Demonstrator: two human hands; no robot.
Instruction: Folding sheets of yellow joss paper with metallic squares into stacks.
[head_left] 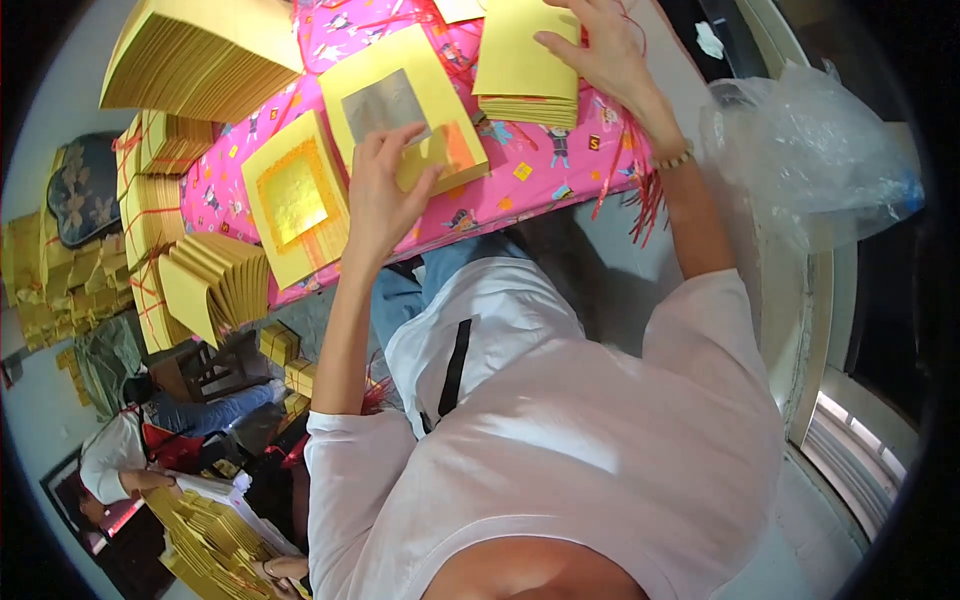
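Note:
My left hand (pixel 385 195) lies with its fingers stretched over a stack of yellow paper sheets (pixel 440 75) that bears a silver square and an orange patch; the fingertips rest on or just above the top sheet. Beside it sits another yellow paper stack (pixel 260 175) with a gold square. My right hand (pixel 605 55) reaches over a pile of folded yellow papers (pixel 525 65), thumb and fingers apart near its right side. Its upper fingertips run close to the frame's top edge. I see nothing held in either hand.
A pink patterned cloth (pixel 520 185) covers the table, with red strings (pixel 645 195) hanging off its right corner. Tall folded paper bundles (pixel 200 60) line the left. A clear plastic bag (pixel 810 150) is at right. Another person (pixel 120 460) handles yellow papers at lower left.

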